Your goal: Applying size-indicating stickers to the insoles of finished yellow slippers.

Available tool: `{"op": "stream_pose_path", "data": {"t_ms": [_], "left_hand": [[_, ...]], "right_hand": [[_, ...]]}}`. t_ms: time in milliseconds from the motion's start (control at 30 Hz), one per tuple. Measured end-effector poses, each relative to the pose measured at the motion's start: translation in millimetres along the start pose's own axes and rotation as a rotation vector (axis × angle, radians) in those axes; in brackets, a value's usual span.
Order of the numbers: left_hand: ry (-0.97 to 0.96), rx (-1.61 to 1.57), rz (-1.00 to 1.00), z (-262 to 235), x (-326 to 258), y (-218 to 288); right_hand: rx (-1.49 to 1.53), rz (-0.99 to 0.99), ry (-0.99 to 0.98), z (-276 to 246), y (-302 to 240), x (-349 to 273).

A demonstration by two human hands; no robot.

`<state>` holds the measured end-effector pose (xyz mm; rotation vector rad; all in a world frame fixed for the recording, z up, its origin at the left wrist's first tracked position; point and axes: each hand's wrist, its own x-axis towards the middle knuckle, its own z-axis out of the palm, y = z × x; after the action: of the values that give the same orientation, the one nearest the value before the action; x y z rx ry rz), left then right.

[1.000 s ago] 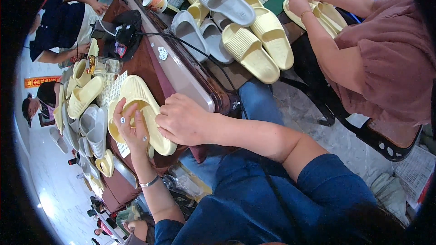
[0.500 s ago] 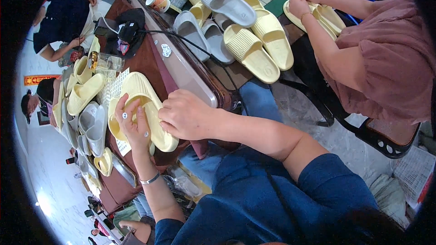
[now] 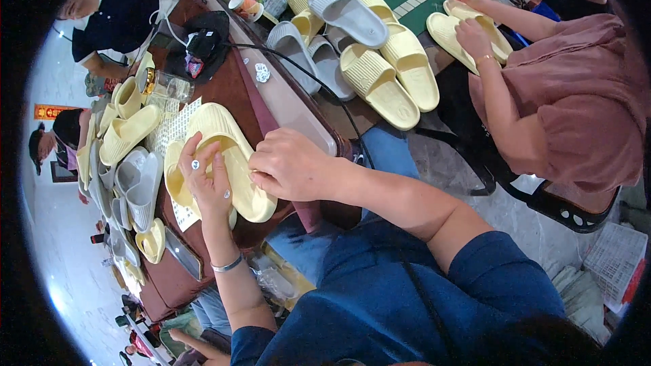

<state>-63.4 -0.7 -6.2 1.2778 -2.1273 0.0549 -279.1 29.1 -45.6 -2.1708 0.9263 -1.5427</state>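
Your left hand [image 3: 207, 179] lies flat over the near end of a pale yellow slipper [image 3: 227, 156], fingers spread and pressing it down on the brown surface [image 3: 234, 88]; small round stickers cling to two of those fingers. Your right hand [image 3: 288, 166] is curled at the slipper's right edge, fingertips pinched against the ribbed strap. It looks like you are in the middle of fixing a sticker or tag onto this slipper. The next move calls for a firm press with the right fingertips while the left hand keeps the slipper from sliding.

What the right fingertips pinch is hidden under the hand, so you cannot tell whether a sticker is there. A second yellow slipper [image 3: 175, 179] lies beneath the left hand, mostly covered, on a white sheet [image 3: 169, 125] of printed dots.

To the left, a heap of yellow and grey slippers [image 3: 125, 163] runs along the surface edge. Farther off, more slippers [image 3: 359, 47] are piled beyond a black cable [image 3: 308, 74]. At the right, another person's hand [image 3: 475, 37] rests on a yellow pair [image 3: 451, 27], partly cut off by the dark rim.
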Motion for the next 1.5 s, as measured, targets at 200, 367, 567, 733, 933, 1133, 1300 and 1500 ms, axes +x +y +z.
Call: {"op": "stream_pose_path", "data": {"t_ms": [200,367,567,733,933,1133,1300,1500], "left_hand": [[0.025,0.028,0.016,-3,-1,2],[0.035,-0.021,0.036,-2,-1,5],[0.029,-0.020,0.034,-3,-1,5],[0.035,-0.004,0.054,-3,-1,3],[-0.010,0.008,0.000,-19,8,4],[-0.069,-0.002,0.229,-16,34,-5],[-0.041,0.008,0.302,-14,24,-14],[-0.062,0.043,0.290,-13,14,-16]], "right_hand": [[0.005,0.004,-0.026,-1,-3,2],[-0.018,-0.020,-0.027,0,-2,0],[-0.042,-0.034,-0.040,-1,-3,0],[-0.063,-0.026,-0.062,-2,-3,2],[-0.062,-0.065,-0.054,5,-3,2],[-0.048,-0.020,-0.064,-3,-7,4],[-0.115,-0.063,0.017,-4,-18,17],[-0.225,-0.318,0.015,18,-51,62]]}}
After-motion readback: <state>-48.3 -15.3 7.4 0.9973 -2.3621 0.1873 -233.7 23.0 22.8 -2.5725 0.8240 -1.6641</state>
